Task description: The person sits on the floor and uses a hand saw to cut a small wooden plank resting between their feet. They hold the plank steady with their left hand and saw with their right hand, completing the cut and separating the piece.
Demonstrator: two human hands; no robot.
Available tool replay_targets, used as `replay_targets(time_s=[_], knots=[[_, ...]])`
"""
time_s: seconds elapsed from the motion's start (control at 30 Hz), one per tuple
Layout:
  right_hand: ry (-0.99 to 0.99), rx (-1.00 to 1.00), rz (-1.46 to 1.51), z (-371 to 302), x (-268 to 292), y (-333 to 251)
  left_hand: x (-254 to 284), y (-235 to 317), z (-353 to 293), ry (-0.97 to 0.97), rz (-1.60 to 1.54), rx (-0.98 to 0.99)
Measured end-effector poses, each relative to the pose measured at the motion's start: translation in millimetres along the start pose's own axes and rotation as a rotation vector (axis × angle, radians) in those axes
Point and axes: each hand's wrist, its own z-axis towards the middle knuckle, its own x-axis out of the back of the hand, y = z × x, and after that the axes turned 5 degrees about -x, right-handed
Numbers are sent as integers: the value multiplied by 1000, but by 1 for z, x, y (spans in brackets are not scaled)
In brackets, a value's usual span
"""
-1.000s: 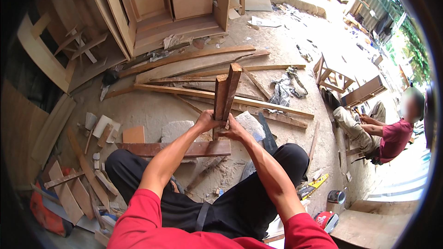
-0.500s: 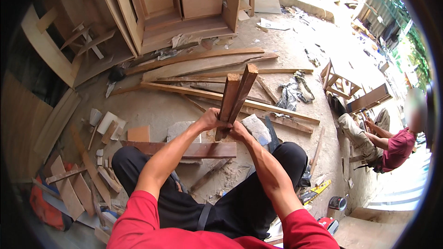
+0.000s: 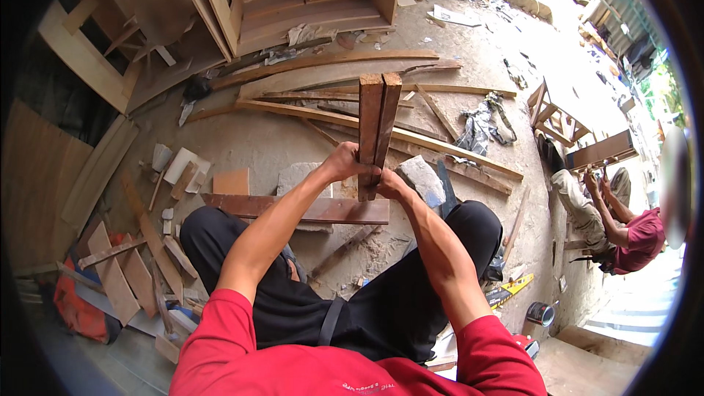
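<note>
Two brown wooden battens, a left one (image 3: pixel 369 121) and a right one (image 3: pixel 389 110), stand side by side in front of me, their sawn tops almost level. My left hand (image 3: pixel 343 162) is closed around their lower part from the left. From the right, my right hand (image 3: pixel 392 183) grips them slightly lower; the fingers of both hands meet at the wood. Beneath my forearms, a dark brown board (image 3: pixel 330 210) lies crosswise over a grey stone block (image 3: pixel 292 176). Whether the battens' lower ends touch this board cannot be made out.
Long wooden strips (image 3: pixel 315 112) lie across the floor ahead, below a wooden cabinet (image 3: pixel 315 11). Offcuts (image 3: pixel 110 271) clutter the left side. A pale stone block (image 3: pixel 423 180), a yellow level (image 3: pixel 513 290) and an open can (image 3: pixel 540 314) are on the right, where another person (image 3: pixel 623 227) sits working.
The battens have come together, from leaning apart with uneven tops to nearly parallel and level. My hands stay closed on them. The seated person's hands have come up a little.
</note>
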Motion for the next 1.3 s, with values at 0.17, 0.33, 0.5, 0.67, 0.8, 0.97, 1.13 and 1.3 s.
replay_targets(time_s=[0.17, 0.33, 0.5, 0.67, 0.8, 0.97, 1.13, 1.3], knots=[[-130, -136, 119, 0, -5, -13, 3, 12, -14, 53, 142, 40], [-51, -219, -79, -3, 2, -5, 2, 19, -17, 76, 98, 50], [43, -165, -89, -17, 2, -31, 2, 22, -27, 107, 35, -2], [32, -153, -130, -28, 3, -46, -3, 34, -36, 159, 134, 5], [81, -132, -141, -35, 9, -31, -13, 46, -34, 140, 66, -60], [-7, -205, -77, -48, 2, -82, -9, 49, -52, 158, 119, -29], [-79, -197, 7, -45, 6, -71, -9, 64, -46, 174, 69, -2], [-202, -94, 118, -53, -3, -67, 9, 59, -45, 151, -5, 8]])
